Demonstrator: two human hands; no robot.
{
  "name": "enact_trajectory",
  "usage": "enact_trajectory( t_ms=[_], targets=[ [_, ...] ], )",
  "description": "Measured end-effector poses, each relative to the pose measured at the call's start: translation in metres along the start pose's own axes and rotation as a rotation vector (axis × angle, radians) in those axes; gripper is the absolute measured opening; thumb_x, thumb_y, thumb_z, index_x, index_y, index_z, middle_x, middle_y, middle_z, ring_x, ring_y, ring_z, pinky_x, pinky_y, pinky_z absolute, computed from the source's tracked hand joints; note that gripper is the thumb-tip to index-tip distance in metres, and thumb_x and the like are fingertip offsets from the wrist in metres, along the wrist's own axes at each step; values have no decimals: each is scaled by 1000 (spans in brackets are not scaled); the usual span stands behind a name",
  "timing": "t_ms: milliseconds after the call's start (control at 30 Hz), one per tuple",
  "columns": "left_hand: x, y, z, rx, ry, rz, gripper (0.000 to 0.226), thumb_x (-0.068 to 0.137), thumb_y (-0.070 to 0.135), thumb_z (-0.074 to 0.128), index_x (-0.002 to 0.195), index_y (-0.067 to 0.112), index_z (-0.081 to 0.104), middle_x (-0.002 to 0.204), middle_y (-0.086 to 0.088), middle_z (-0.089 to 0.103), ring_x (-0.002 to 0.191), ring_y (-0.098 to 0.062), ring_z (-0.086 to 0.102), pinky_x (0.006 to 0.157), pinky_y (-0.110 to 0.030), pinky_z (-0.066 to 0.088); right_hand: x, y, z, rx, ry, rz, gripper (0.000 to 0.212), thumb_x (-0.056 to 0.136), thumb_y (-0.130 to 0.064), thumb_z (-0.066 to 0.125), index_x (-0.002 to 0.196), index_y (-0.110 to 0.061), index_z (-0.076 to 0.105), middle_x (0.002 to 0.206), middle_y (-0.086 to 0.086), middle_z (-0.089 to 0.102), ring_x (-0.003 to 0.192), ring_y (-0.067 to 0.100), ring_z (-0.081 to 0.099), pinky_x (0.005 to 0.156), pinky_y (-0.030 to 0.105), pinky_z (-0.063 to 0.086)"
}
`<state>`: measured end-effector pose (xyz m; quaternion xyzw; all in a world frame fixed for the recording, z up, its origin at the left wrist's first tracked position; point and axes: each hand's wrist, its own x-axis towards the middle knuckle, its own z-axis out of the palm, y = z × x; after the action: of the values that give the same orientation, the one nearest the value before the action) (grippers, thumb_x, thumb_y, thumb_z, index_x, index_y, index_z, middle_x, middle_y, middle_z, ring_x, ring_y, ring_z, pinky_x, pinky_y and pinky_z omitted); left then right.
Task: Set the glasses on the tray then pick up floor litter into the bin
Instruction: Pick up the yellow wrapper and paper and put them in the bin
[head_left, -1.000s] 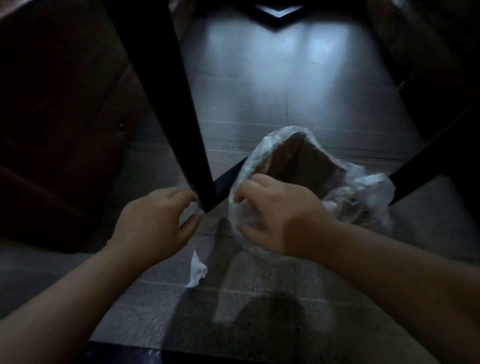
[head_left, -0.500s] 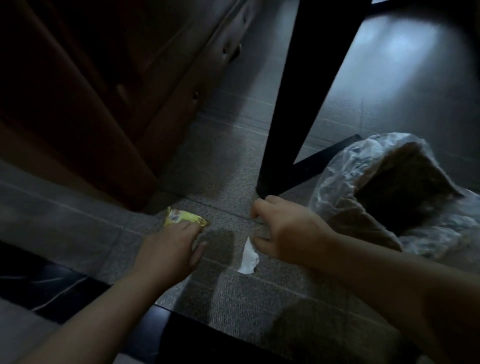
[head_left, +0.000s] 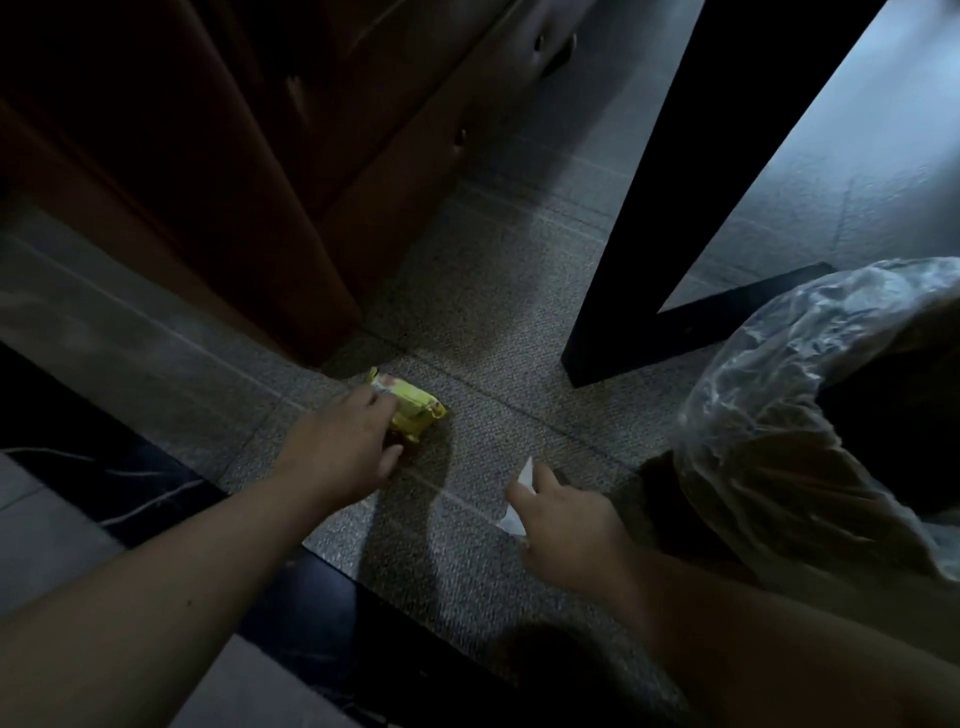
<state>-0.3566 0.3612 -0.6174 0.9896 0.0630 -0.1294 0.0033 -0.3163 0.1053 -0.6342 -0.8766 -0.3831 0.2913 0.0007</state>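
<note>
My left hand (head_left: 345, 449) curls around the crumpled yellow wrapper (head_left: 410, 408) on the grey carpet — light, crinkly, best pinched mid-body. My right hand (head_left: 563, 519) pinches the white paper scrap (head_left: 522, 480), beside the plastic-lined bin (head_left: 810, 415).

carpet (head_left: 467, 322): rough weave | bin liner (head_left: 779, 374): glossy crinkled plastic | cabinet (head_left: 260, 156): wood

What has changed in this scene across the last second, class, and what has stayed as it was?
The left hand moved from the black table leg to the yellow wrapper and now closes its grip around it. The right hand let go of the bin's plastic liner and dropped onto the white paper scrap. The view swung left. The lined bin, table leg and wooden cabinet stayed put.
</note>
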Motion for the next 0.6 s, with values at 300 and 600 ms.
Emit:
enact_trajectory(
  t_ms=[300, 600],
  targets=[
    [3, 13, 5, 21, -69, -11, 52, 83, 49, 56, 125, 24, 38, 128, -7, 47, 102, -28, 56, 67, -38, 49, 14, 10, 16, 63, -25, -11, 34, 95, -17, 49, 128, -14, 46, 129, 17, 43, 89, 33, 59, 66, 40, 50],
    [22, 13, 4, 25, -49, -48, 70, 81, 46, 62, 138, 25, 26, 147, -8, 31, 123, -33, 39, 87, -50, 50, 10, -23, -31, 126, 114, -192, 12, 94, -15, 51, 105, -14, 54, 104, 11, 54, 78, 32, 55, 55, 37, 39]
  ],
)
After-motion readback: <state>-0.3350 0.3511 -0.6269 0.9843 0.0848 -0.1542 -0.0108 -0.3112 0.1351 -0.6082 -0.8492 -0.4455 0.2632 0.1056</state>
